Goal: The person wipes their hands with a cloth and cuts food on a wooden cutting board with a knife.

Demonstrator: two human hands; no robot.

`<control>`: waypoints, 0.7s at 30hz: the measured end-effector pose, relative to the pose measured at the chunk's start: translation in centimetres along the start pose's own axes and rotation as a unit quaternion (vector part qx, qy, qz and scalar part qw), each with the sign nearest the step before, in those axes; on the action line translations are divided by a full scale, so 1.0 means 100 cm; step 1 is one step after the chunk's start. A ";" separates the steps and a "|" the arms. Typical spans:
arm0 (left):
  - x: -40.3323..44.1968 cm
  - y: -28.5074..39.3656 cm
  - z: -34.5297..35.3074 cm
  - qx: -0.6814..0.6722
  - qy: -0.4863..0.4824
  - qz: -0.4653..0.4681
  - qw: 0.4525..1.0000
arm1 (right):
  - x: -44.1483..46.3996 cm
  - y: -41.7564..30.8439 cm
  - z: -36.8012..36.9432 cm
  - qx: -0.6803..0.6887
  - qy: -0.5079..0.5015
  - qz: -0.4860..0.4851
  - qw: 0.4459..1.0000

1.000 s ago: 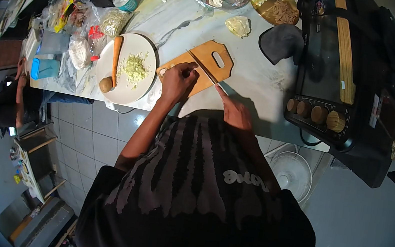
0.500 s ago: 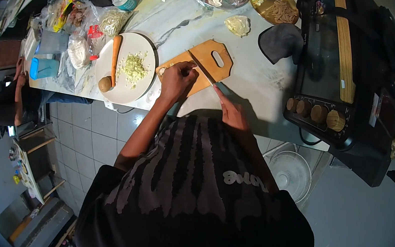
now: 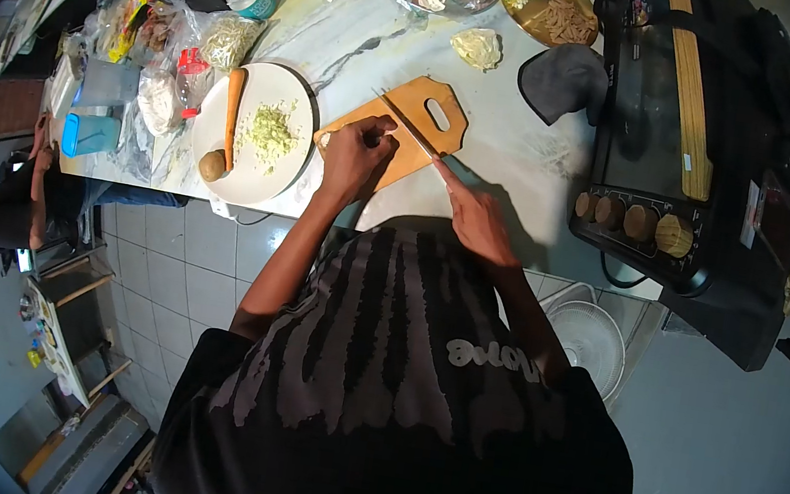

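My right hand [image 3: 473, 214] is wrapped round the handle of a knife [image 3: 412, 126], whose blade slants over the wooden cutting board [image 3: 445, 143]. Over the board's left part, my left hand [image 3: 357, 159] is closed with its fingertips near the blade; what it holds is too small and hidden to name. A little pale food shows at the board's left edge. Left of the board lies a large white plate [image 3: 257, 189] with a carrot [image 3: 231, 123], a round brown vegetable [image 3: 213, 165] and a heap of chopped pale green pieces [image 3: 271, 135].
Behind the board are a pale vegetable piece [image 3: 476, 47], a dark cloth mitt [image 3: 561, 83] and two metal plates of cut food. A black oven [image 3: 649, 131] stands right. Bags and containers crowd the left, where another person [image 3: 7, 203] is. A fan [image 3: 586, 345] stands below.
My right hand and the knife handle have shifted slightly to the right, and more of the back of that hand shows. My left hand has stayed nearly in place.
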State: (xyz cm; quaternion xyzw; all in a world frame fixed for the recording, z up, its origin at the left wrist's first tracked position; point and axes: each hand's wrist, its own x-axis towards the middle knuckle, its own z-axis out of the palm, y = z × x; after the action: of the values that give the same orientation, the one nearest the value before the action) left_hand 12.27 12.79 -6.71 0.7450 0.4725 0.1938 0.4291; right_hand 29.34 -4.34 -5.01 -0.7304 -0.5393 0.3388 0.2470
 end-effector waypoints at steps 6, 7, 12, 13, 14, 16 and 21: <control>-0.001 0.007 -0.003 -0.006 0.010 -0.011 1.000 | -0.007 -0.005 0.014 0.041 0.004 0.011 0.999; -0.001 0.007 -0.003 -0.006 0.010 -0.012 1.000 | -0.008 -0.006 0.016 0.033 0.007 0.015 0.999; 0.001 0.009 -0.005 -0.008 0.004 -0.047 0.999 | -0.007 -0.004 0.019 0.033 0.000 0.018 0.999; 0.002 0.008 -0.005 -0.008 0.002 -0.047 0.999 | -0.007 -0.005 0.019 0.017 -0.019 0.040 0.999; 0.003 0.007 -0.006 0.009 0.001 -0.038 0.999 | -0.007 -0.006 0.018 0.017 -0.019 0.042 0.999; 0.005 0.003 -0.006 0.026 -0.001 -0.030 0.999 | -0.007 -0.012 0.014 0.000 -0.016 0.030 0.999; 0.011 -0.004 -0.007 0.000 -0.017 -0.023 1.000 | -0.003 -0.005 0.012 -0.023 -0.009 0.015 1.000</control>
State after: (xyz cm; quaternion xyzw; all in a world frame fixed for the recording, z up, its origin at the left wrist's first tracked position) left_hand 12.07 14.10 -6.78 0.7371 0.4821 0.1712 0.4416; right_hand 28.05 -4.52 -5.42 -0.7405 -0.5382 0.3369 0.2204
